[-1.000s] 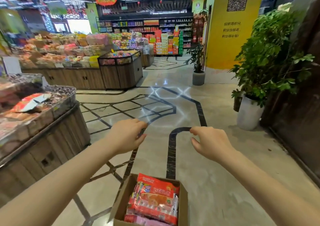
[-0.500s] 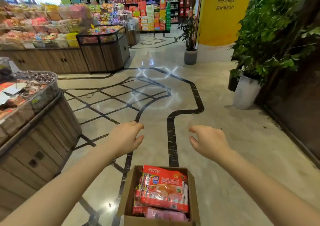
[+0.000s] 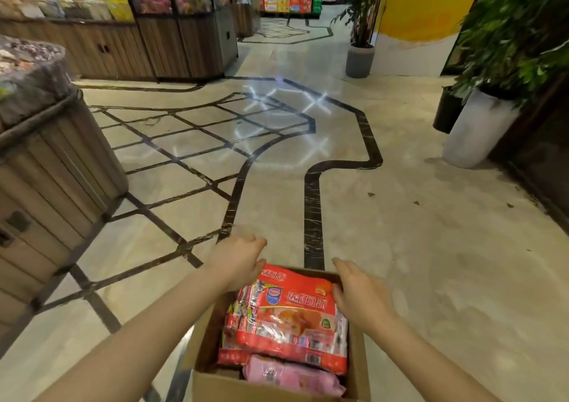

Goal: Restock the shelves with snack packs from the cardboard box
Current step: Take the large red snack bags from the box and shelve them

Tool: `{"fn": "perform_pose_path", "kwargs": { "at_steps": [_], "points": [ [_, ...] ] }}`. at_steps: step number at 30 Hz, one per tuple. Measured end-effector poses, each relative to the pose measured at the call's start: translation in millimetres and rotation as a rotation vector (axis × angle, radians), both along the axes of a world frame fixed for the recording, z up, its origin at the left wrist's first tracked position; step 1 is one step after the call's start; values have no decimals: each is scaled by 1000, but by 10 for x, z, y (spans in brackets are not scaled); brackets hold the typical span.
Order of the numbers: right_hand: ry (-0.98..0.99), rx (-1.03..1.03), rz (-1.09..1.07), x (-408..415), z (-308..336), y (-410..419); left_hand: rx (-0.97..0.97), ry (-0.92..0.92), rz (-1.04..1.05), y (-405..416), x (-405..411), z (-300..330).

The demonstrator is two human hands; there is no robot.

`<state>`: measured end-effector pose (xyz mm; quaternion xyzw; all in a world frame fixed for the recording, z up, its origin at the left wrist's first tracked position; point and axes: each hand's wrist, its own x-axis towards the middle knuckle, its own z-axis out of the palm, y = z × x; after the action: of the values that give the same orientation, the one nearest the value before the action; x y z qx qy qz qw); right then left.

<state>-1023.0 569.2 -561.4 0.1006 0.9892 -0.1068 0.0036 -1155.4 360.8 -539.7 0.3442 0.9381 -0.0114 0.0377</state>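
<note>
Reaching down over an open brown cardboard box (image 3: 212,337) on the polished beige stone floor (image 3: 431,247), both bare hands hovered near its far edge. The left hand (image 3: 237,263) hung at the far left corner with its grip released, fingers loosely bent and holding nothing that could be seen. The right hand (image 3: 357,294) lay over the far right part of a large red snack pack (image 3: 292,318); whether it touched the pack could not be told, and its grip looked loose and unclenched. That red pack sat on top inside the box, with more red packs (image 3: 237,324) packed upright along its left side and a pink snack pack (image 3: 289,377) lying beneath it at the near end. Black inlaid lines (image 3: 312,204) ran across the floor ahead of the box. To the left stood a wooden slatted display bin (image 3: 58,167) heaped with blurred goods, and further back another dark wooden display stand (image 3: 184,38) carried colourful packaged sweets. On the right, a leafy green plant (image 3: 520,29) in a tall white pot (image 3: 474,130) stood near a dark wall, and a smaller plant in a grey pot (image 3: 359,60) stood before a yellow pillar (image 3: 421,1).
</note>
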Motion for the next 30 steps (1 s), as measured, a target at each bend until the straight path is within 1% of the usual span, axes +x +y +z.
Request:
{"fn": "perform_pose_path", "kwargs": {
  "at_steps": [5, 7, 10, 12, 14, 17, 21, 25, 30],
  "points": [
    [-53, -1, -10, -234, -1409, 4, 3, -50, 55, 16, -191, -1512],
    [-99, 34, -2, -319, -1953, -12, -25, -73, 94, -28, -260, -2029],
    [-88, 47, 21, -422, -2626, 3, -57, -84, 141, -81, -350, -2673],
    [-81, 98, 40, -442, -2934, 21, -55, -95, 183, -99, -401, -2983],
    [-27, 135, -6, -432, -3129, 36, -15, -135, 225, -125, -434, -3240],
    [-52, 31, -13, -411, -3239, 35, 97, -225, 271, -140, -446, -3534],
    [-86, -10, -21, -387, -3370, 74, 263, -378, 375, -143, -401, -3760],
    [-42, -25, -67, -366, -3424, 125, 402, -517, 452, -210, -366, -3920],
    [-43, -71, -163, -367, -3475, 164, 420, -552, 429, -295, -401, -3982]
  ]
}}
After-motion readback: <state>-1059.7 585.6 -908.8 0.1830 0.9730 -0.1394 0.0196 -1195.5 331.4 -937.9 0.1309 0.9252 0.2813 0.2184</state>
